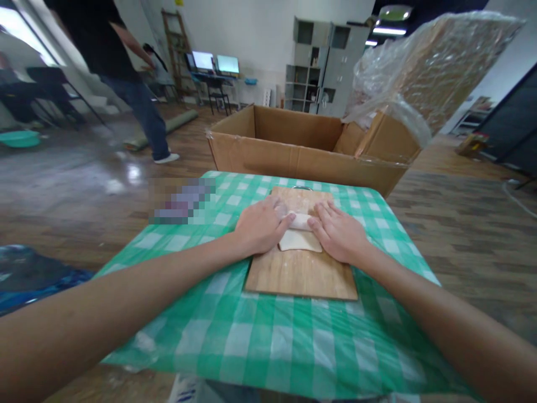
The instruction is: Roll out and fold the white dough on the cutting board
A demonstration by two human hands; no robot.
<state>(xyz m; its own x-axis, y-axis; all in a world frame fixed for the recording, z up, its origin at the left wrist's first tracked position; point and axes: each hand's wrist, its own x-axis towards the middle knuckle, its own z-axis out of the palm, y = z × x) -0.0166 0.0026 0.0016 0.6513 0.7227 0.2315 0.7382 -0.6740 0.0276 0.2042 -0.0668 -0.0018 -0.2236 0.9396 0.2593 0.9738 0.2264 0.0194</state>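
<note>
A pale sheet of dough point(298, 239) lies on a wooden board point(300, 274) on the green checked tablecloth point(268, 336). Its far edge is rolled up into a small white roll. My left hand point(260, 226) rests on the left end of that roll, fingers curled over it and thumb pressing in. My right hand point(339, 230) covers the right end, fingers bent down on the dough. Both hands are pinching the rolled edge between them.
A large open cardboard box point(302, 151) stands just beyond the table, with a plastic-wrapped package point(436, 61) leaning over its right side. A person in dark clothes point(126, 73) walks at the back left. Desks with monitors point(216, 62) and grey shelving point(323, 67) line the far wall.
</note>
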